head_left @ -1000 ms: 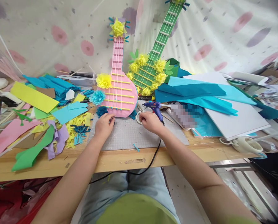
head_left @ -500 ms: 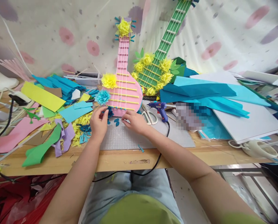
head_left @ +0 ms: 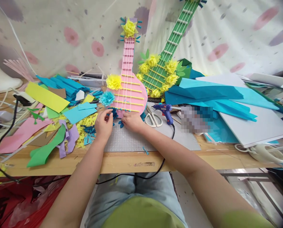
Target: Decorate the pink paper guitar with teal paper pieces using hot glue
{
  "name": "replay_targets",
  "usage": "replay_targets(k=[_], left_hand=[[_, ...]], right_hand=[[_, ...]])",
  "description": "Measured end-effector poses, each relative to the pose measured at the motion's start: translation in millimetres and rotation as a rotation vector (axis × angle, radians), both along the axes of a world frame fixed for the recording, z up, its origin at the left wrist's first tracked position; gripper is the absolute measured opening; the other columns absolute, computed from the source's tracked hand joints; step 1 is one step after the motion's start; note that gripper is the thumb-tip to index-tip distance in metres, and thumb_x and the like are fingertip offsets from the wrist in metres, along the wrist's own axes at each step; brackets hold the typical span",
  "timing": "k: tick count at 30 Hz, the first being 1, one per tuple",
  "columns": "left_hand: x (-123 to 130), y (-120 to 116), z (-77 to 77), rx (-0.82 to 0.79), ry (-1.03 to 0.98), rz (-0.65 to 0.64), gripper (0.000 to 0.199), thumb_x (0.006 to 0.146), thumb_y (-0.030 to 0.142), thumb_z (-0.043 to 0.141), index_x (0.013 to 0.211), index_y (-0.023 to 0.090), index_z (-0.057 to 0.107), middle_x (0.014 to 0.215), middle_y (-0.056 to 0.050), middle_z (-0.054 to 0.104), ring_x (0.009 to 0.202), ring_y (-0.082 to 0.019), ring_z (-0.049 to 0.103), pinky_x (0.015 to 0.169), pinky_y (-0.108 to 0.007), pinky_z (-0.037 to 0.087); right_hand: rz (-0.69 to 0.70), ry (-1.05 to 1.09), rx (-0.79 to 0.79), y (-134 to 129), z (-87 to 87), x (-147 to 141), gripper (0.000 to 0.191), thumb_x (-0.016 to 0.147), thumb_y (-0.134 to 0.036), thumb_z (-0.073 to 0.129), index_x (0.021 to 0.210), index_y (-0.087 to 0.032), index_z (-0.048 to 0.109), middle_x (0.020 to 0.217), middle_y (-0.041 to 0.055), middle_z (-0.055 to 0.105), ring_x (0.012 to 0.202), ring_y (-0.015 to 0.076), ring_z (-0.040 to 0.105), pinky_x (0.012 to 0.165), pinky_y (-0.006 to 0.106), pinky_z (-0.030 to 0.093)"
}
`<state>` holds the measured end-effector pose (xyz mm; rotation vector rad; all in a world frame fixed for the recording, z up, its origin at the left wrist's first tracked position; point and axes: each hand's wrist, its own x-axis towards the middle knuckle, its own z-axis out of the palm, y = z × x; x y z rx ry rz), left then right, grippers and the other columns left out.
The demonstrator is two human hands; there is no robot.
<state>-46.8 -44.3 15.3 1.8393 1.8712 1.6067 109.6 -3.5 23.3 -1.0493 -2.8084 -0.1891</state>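
A pink paper lute (head_left: 134,91) with white strings and yellow strips leans upright in front of me. Yellow (head_left: 114,82), light blue (head_left: 107,98) and dark blue (head_left: 114,112) paper flowers sit along its left side. My left hand (head_left: 103,125) is closed in a pinch beside the dark blue flower; whatever its fingertips hold is hidden. My right hand (head_left: 132,122) is at the lute's bottom edge, fingers together and pointing left, their tips hiding anything between them. Small dark blue paper leaves (head_left: 121,123) show just by those fingertips, above the grey cutting mat (head_left: 122,141).
Scissors (head_left: 154,119) and a blue glue gun (head_left: 164,111) lie right of my hands, its black cord crossing the table edge. A green paper lute (head_left: 160,69) stands behind. Coloured paper scraps (head_left: 47,96) crowd the left; blue sheets (head_left: 203,91) and white board (head_left: 257,122) cover the right.
My right hand has moved left and slightly up, against the lute's lower edge and nearer my left hand. The left hand stays by the dark blue flower. The view has shifted slightly.
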Motion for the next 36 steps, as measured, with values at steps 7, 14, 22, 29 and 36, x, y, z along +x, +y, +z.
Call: replay_targets(k=[7, 14, 22, 29, 36], left_hand=[[0.3, -0.1, -0.9, -0.012, -0.009, -0.027, 0.020, 0.080, 0.021, 0.053, 0.094, 0.018, 0.067, 0.084, -0.003, 0.064, 0.061, -0.011, 0.052, 0.062, -0.024, 0.045], [0.5, 0.0, -2.0, -0.041, 0.040, -0.068, 0.021, 0.079, 0.020, 0.052, 0.095, 0.018, 0.066, 0.084, -0.004, 0.064, 0.065, -0.013, 0.055, 0.065, -0.026, 0.048], [10.4, -5.3, -1.8, -0.140, 0.178, -0.378, 0.027, 0.078, 0.018, 0.053, 0.102, 0.016, 0.064, 0.100, -0.007, 0.063, 0.074, -0.013, 0.061, 0.066, -0.025, 0.052], [11.4, -3.8, -5.2, -0.198, 0.161, -0.407, 0.014, 0.079, 0.025, 0.056, 0.087, 0.018, 0.066, 0.082, -0.003, 0.064, 0.066, -0.012, 0.059, 0.056, -0.022, 0.048], [7.8, -1.0, -9.9, -0.181, 0.117, -0.335, 0.016, 0.079, 0.032, 0.058, 0.081, 0.018, 0.066, 0.077, -0.002, 0.062, 0.063, -0.011, 0.056, 0.056, -0.022, 0.044]], right_hand=[[0.044, -0.031, -0.012, 1.4, 2.6, 1.2, 0.030, 0.090, -0.019, 0.040, 0.093, -0.012, 0.069, 0.093, 0.0125, 0.065, 0.092, 0.0209, 0.057, 0.075, 0.031, 0.039], [-0.059, 0.114, -0.106, -2.3, 5.3, 2.0, 0.028, 0.089, -0.025, 0.043, 0.095, -0.017, 0.069, 0.096, 0.0099, 0.066, 0.089, 0.0193, 0.059, 0.072, 0.028, 0.039], [-0.252, 0.390, -0.268, -17.7, 18.9, 15.2, 0.022, 0.085, -0.030, 0.051, 0.094, -0.023, 0.070, 0.087, 0.0018, 0.069, 0.079, 0.0149, 0.060, 0.068, 0.025, 0.038], [-0.275, 0.422, -0.343, -25.7, 20.2, 23.1, 0.020, 0.084, -0.030, 0.052, 0.092, -0.022, 0.068, 0.086, 0.0011, 0.068, 0.076, 0.0136, 0.058, 0.063, 0.024, 0.035], [-0.345, 0.425, -0.349, -36.3, 29.2, 62.1, 0.018, 0.083, -0.028, 0.053, 0.093, -0.022, 0.066, 0.081, 0.0009, 0.067, 0.071, 0.0125, 0.057, 0.061, 0.023, 0.033]])
